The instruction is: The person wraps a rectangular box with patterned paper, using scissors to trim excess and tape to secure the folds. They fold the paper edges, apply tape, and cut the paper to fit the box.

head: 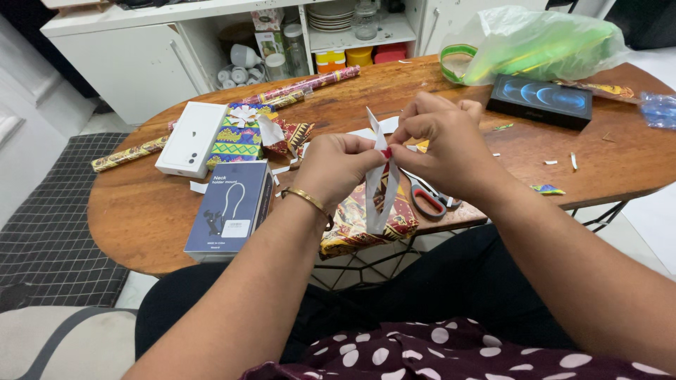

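Note:
My left hand (336,167) and my right hand (442,144) meet above the near edge of the wooden table (141,211). Both pinch a white paper strip (378,188) folded into loops, with a small red spot where the fingers meet. Its loose ends hang down over a box wrapped in red and yellow patterned paper (355,222) at the table's front edge. A gold bangle (310,200) sits on my left wrist. Red-handled scissors (427,200) lie just right of the wrapped box, partly under my right wrist.
A dark blue product box (229,209) and a white box (191,138) lie at left, beside a colourfully wrapped gift with a white bow (239,134). A wrapping paper roll (303,84), a black box (541,100) and a green plastic bag (542,42) lie farther back. Paper scraps dot the table.

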